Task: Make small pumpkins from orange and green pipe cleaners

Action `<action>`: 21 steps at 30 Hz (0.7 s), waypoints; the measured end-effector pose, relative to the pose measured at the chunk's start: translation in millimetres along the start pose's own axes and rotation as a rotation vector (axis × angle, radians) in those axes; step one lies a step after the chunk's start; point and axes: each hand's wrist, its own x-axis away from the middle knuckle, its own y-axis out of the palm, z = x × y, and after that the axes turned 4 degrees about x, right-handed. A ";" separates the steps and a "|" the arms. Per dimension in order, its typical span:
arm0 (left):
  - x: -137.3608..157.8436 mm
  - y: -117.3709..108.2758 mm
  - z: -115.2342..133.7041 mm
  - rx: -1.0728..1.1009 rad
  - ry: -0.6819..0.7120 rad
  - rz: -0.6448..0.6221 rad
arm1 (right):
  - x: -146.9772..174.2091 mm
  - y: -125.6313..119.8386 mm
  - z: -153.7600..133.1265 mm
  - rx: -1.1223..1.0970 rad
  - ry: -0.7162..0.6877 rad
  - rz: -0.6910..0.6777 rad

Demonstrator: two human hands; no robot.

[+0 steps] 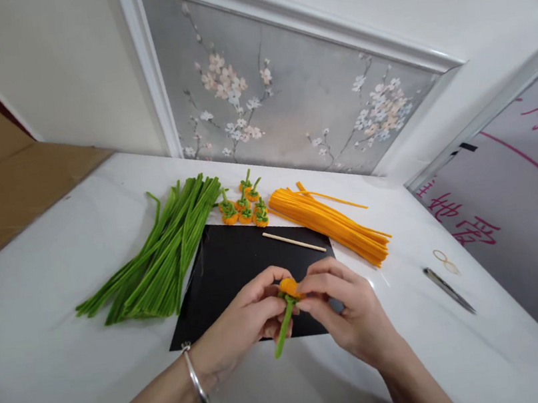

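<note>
Between my two hands is a small pipe-cleaner persimmon [289, 287], an orange coil with green twisted at its base and a green stem hanging down toward me. My left hand [257, 307] pinches it from the left around the green part. The fingertips of my right hand [348, 304] are closed on its orange side. Both hands are above a black mat [227, 261]. Several finished pieces of the same orange and green kind [245, 212] stand together behind the mat. A pale wooden stick [294, 241] lies on the mat's far part.
Green pipe cleaners [156, 259] are heaped on the left of the white table [46, 369], orange pipe cleaners [330, 222] on the right. Tweezers [449, 290] and thin rings [446, 261] lie far right. A whiteboard [518, 211] borders the right side; a framed flower picture [283, 91] stands behind.
</note>
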 end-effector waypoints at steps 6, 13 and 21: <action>-1.5 2.3 -4.5 -0.007 -0.013 0.047 | 1.8 3.7 6.0 0.075 -0.035 -0.045; -6.6 -0.5 -11.5 -0.090 0.147 0.070 | 2.5 5.3 11.3 0.126 -0.050 -0.124; -2.4 0.1 -19.0 -0.340 0.200 0.082 | 3.2 6.9 8.1 0.218 -0.019 -0.200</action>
